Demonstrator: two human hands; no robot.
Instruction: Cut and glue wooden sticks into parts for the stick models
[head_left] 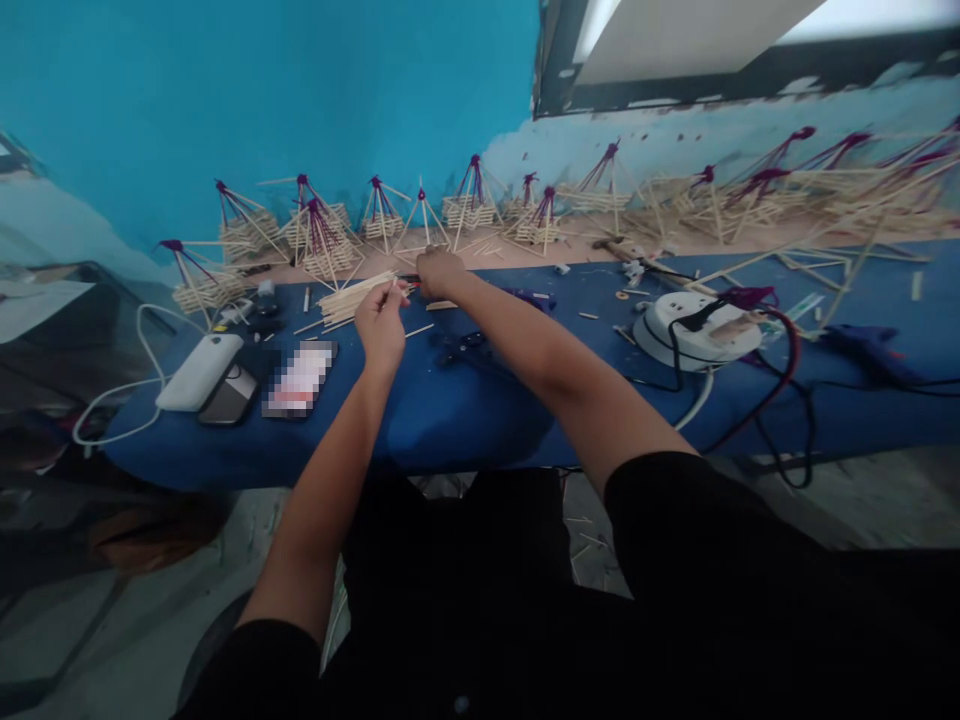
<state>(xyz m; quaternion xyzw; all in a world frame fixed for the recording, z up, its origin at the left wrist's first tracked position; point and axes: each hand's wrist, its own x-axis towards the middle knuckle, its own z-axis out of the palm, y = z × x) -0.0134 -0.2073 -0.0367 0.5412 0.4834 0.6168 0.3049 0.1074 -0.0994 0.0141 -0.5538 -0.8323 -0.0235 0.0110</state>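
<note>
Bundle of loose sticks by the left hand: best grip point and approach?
Judging by its pose, grip the stick bundle across its middle, coming from above. The sticks lie flat on the blue table, roughly parallel, slanting up to the right; the left hand is beside the right end, so pinch across the width, left of it.

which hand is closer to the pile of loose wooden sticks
Left. The left hand sits just right of the stick pile, nearly touching its end. The right hand is farther right and toward the wall.
</note>
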